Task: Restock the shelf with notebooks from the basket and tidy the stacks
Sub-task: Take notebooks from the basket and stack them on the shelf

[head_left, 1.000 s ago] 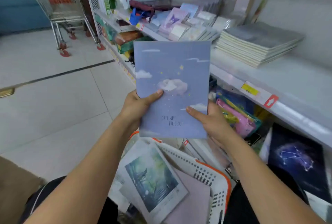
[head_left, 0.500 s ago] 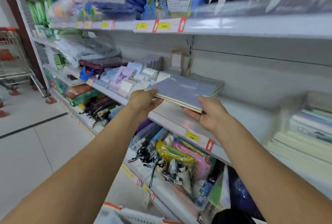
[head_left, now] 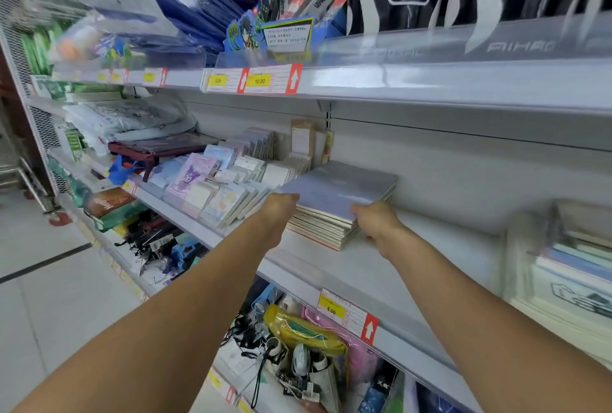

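Observation:
A pale blue cloud-cover notebook (head_left: 341, 187) lies on top of a stack of notebooks (head_left: 326, 228) on the middle shelf (head_left: 357, 267). My left hand (head_left: 281, 210) holds the notebook's near left corner. My right hand (head_left: 377, 222) grips its near right edge, fingers tucked beside the stack. Both arms reach forward. The basket is out of view.
Small notepads (head_left: 212, 187) lie in rows left of the stack. Another notebook stack (head_left: 569, 273) sits at the right, blurred. Price tags (head_left: 344, 311) line the shelf edge. Pouches and pencil cases (head_left: 308, 339) fill the lower shelf. The upper shelf (head_left: 430, 78) overhangs.
I lifted the blue notebook from in front of me up to the shelf and laid it flat on the stack. My view rose from the basket to the shelves.

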Available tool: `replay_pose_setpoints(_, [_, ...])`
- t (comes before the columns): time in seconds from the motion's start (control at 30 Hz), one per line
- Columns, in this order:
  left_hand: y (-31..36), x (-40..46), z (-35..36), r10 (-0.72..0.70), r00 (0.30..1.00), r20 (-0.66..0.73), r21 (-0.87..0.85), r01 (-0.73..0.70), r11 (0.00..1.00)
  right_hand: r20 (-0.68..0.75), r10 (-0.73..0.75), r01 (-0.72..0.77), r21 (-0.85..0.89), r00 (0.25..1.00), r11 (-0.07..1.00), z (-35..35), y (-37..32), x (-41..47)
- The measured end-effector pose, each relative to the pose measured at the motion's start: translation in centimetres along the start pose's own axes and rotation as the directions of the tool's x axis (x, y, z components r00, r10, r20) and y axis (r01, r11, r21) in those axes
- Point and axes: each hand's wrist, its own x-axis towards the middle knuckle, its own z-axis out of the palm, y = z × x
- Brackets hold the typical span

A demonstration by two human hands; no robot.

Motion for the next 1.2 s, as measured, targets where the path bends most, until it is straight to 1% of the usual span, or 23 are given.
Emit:
replay_pose_setpoints(0.1, [0.1, 1.3, 0.5, 0.002, 1.000, 0.024, 0.116, -0.005, 0.993, 0.091, -0.004, 0.002, 0.024, 0.996, 1.000, 0.0, -0.7, 0.1])
replay_pose_setpoints(0.27, [0.0, 2.6, 1.5, 0.034, 0.999, 0.008, 0.233, -0.035, 0.972, 0.226, 0.009, -0.067, 0.255, 0.974, 0.965, 0.4, -0.4, 2.1])
replay_pose_setpoints(0.33, [-0.4, 3.1, 1.7, 0.036, 0.999, -0.006, 0.231, -0.034, 0.972, 0.211, -0.010, -0.062, 0.332, 0.977, 0.941, 1.1, 0.5, 4.3])
replay_pose_setpoints(0.4, [-0.7, 3.5, 1.9, 0.042, 0.999, -0.020, 0.196, -0.037, 0.980, 0.205, -0.036, -0.046, 0.381, 0.978, 0.923, 2.0, 3.0, 8.7])
replay_pose_setpoints(0.5, [-0.7, 3.7, 1.9, 0.032, 0.999, -0.033, 0.197, -0.025, 0.980, 0.259, -0.036, -0.075, 0.404, 0.965, 0.912, 2.4, 4.6, 12.1])
replay_pose_setpoints(0.63, [-0.5, 2.7, 0.7, -0.013, 1.000, -0.001, 0.123, 0.013, 0.992, 0.303, -0.009, -0.119, 0.401, 0.953, 0.909, 0.3, 0.9, 4.4])
replay_pose_setpoints(0.67, [-0.5, 2.2, 0.1, -0.010, 1.000, -0.008, 0.110, 0.011, 0.994, 0.262, -0.020, -0.091, 0.405, 0.965, 0.910, 0.0, 0.7, 3.2])
replay_pose_setpoints(0.7, [-0.6, 1.5, -0.5, 0.003, 1.000, -0.021, 0.109, 0.000, 0.994, 0.160, -0.040, -0.028, 0.398, 0.986, 0.917, 0.0, 0.6, 2.1])
replay_pose_setpoints(0.73, [-0.9, 0.7, -1.2, 0.037, 0.999, -0.036, 0.128, -0.032, 0.991, -0.002, -0.075, 0.071, 0.347, 0.997, 0.935, 0.0, 0.3, 0.2])
replay_pose_setpoints(0.77, [-1.5, -0.3, -2.2, 0.109, 0.992, -0.056, 0.156, -0.099, 0.983, -0.154, -0.149, 0.189, 0.292, 0.977, 0.937, 0.3, 0.0, -2.0])
replay_pose_setpoints(0.8, [-2.4, -1.3, -3.4, 0.208, 0.974, -0.088, 0.171, -0.191, 0.967, -0.251, -0.263, 0.322, 0.234, 0.932, 0.917, 0.7, -0.6, -4.6])
replay_pose_setpoints(0.83, [-3.5, -2.6, -4.7, 0.317, 0.940, -0.127, 0.181, -0.293, 0.939, -0.283, -0.386, 0.445, 0.186, 0.878, 0.876, 1.3, -1.0, -7.1])
replay_pose_setpoints(0.87, [-4.8, -3.9, -6.2, 0.414, 0.895, -0.166, 0.203, -0.380, 0.902, -0.268, -0.497, 0.545, 0.145, 0.825, 0.826, 1.9, -1.7, -10.1])
replay_pose_setpoints(0.9, [-6.2, -5.4, -7.7, 0.487, 0.850, -0.200, 0.231, -0.442, 0.867, -0.230, -0.576, 0.611, 0.125, 0.784, 0.782, 2.8, -1.9, -12.6])
replay_pose_setpoints(0.93, [-7.8, -6.9, -9.4, 0.531, 0.813, -0.238, 0.254, -0.476, 0.842, -0.184, -0.632, 0.655, 0.126, 0.753, 0.745, 3.8, -1.9, -15.1])
replay_pose_setpoints(0.97, [-9.4, -8.5, -11.1, 0.552, 0.783, -0.286, 0.262, -0.490, 0.831, -0.128, -0.663, 0.675, 0.148, 0.738, 0.723, 5.2, -1.4, -17.2])
replay_pose_setpoints(1.0, [-11.3, -9.9, -12.7, 0.535, 0.773, -0.342, 0.260, -0.469, 0.844, -0.047, -0.670, 0.666, 0.177, 0.741, 0.724, 7.1, -0.3, -18.7])
replay_pose_setpoints(1.03, [-13.6, -11.3, -14.3, 0.481, 0.785, -0.390, 0.257, -0.409, 0.876, 0.068, -0.654, 0.634, 0.187, 0.754, 0.750, 9.4, 1.7, -19.9])
replay_pose_setpoints(1.07, [-16.2, -12.8, -15.9, 0.406, 0.808, -0.427, 0.255, -0.323, 0.911, 0.218, -0.609, 0.581, 0.182, 0.763, 0.793, 11.8, 4.2, -21.1])
replay_pose_setpoints(1.1, [-19.5, -14.2, -17.6, 0.303, 0.839, -0.452, 0.251, -0.206, 0.946, 0.379, -0.527, 0.513, 0.147, 0.761, 0.846, 14.3, 7.4, -21.9])
replay_pose_setpoints(1.13, [-23.3, -15.7, -19.3, 0.168, 0.865, -0.473, 0.240, -0.058, 0.969, 0.538, -0.404, 0.441, 0.066, 0.739, 0.895, 16.6, 10.9, -22.8])
replay_pose_setpoints(1.17, [-27.0, -17.5, -20.8, 0.029, 0.872, -0.488, 0.218, 0.090, 0.972, 0.670, -0.246, 0.384, -0.064, 0.701, 0.921, 18.6, 14.8, -23.8])
replay_pose_setpoints(1.2, [-30.7, -19.3, -22.2, -0.103, 0.860, -0.500, 0.211, 0.236, 0.949, 0.742, -0.081, 0.354, -0.217, 0.666, 0.910, 20.1, 18.5, -24.7])
